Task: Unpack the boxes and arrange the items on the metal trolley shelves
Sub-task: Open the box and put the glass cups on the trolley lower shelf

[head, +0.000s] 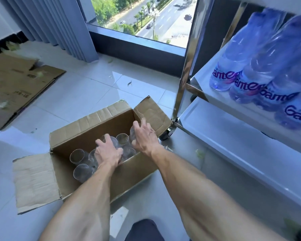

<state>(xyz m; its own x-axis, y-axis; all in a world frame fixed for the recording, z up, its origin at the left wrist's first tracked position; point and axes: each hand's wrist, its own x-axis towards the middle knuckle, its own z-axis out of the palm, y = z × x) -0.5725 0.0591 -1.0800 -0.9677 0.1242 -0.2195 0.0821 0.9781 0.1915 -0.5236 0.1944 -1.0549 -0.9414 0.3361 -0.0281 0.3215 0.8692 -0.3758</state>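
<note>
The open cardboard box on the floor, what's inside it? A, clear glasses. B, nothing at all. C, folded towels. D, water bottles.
A: the open cardboard box holds clear glasses standing upright, with the left hand and right hand reaching in among them; the water bottles sit on the metal trolley shelf instead.

Single head-worn wide-angle view, looking forward and steeply down.
Close over open brown cardboard box (101, 153) on the floor; shiny metal trolley (233, 136) fills the right side; window ahead.
</note>
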